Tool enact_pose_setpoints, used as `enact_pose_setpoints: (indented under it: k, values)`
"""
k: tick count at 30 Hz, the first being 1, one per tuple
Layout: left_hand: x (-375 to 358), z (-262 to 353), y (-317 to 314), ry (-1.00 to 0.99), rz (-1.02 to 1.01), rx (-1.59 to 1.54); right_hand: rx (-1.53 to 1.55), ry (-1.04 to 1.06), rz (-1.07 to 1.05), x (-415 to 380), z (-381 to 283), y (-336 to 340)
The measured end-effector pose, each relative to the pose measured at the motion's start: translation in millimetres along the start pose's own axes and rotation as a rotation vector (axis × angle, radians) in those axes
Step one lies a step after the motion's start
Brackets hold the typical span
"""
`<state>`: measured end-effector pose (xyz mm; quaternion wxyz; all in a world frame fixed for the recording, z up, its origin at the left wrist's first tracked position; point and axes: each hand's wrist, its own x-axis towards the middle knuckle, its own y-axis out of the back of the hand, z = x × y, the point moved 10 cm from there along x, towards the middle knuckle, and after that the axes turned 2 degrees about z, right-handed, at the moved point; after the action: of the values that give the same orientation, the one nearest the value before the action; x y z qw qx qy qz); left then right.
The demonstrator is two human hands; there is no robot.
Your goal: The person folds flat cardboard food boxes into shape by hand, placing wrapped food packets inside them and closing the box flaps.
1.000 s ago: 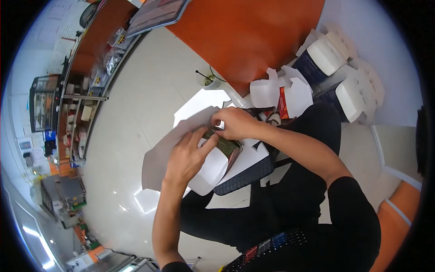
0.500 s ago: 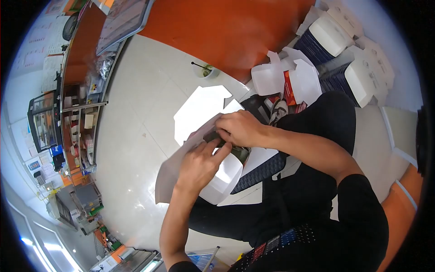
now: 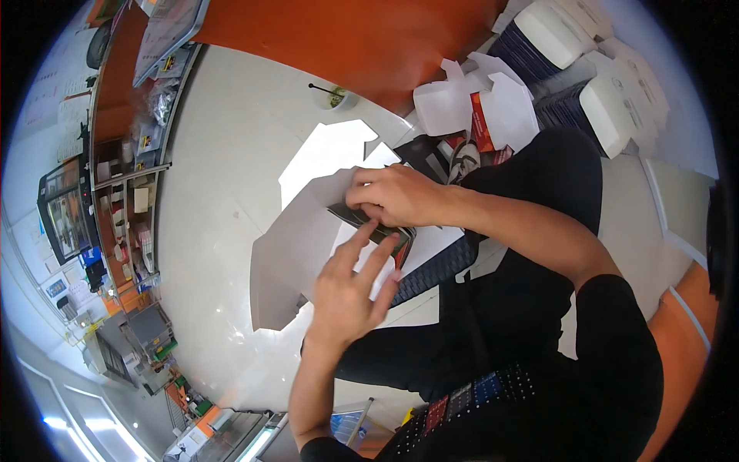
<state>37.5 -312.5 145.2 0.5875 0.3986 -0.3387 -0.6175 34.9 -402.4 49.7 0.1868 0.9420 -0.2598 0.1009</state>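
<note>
My right hand is curled, its fingertips pinched at the edge of a dark green printed card piece with some red on its side. Close in front of it, my left hand has its fingers spread, the tips near that same printed edge. Under both hands lies a white cardboard box, its broad grey-white flap angled up on the left. Another bright white flap with a notched corner extends beyond it. Part of the box's inside is hidden by my fingers.
A dark woven-textured surface is below the box, between my legs. Opened white-and-red cartons and stacks of flat cartons stand right. A clear cup with a black stick sits on the floor near an orange panel.
My left hand has drawn back from the box, its fingers spreading apart. The large flap leans further outward, uncovering more of the printed piece. My right hand stays at its edge.
</note>
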Motion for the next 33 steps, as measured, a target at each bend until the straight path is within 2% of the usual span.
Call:
enact_pose_setpoints:
  k: [1, 4, 10, 16, 22, 28, 33]
  values:
    - [-3, 4, -6, -0.046, 0.035, 0.067, 0.012, -0.007, -0.050, -3, 0, -3]
    - [-12, -3, -15, -0.020, 0.106, 0.149, -0.099, 0.033, -0.232, -11, -11, -3]
    - [-13, 6, -18, -0.031, 0.183, 0.140, -0.153, 0.010, -0.465, -30, -20, 0]
    - [-13, 11, -24, -0.057, 0.185, 0.229, -0.005, 0.017, -0.515, -35, -15, -4]
    - [-13, 14, -25, -0.084, 0.193, 0.266, -0.022, 0.001, -0.552, -35, -17, -3]
    - [-12, 10, -50, -0.131, 0.176, 0.248, 0.070, 0.062, -0.485, -36, -10, -6]
    - [-26, -1, -46, 0.059, 0.138, 0.171, -0.051, -0.050, -0.358, -33, -14, 0]
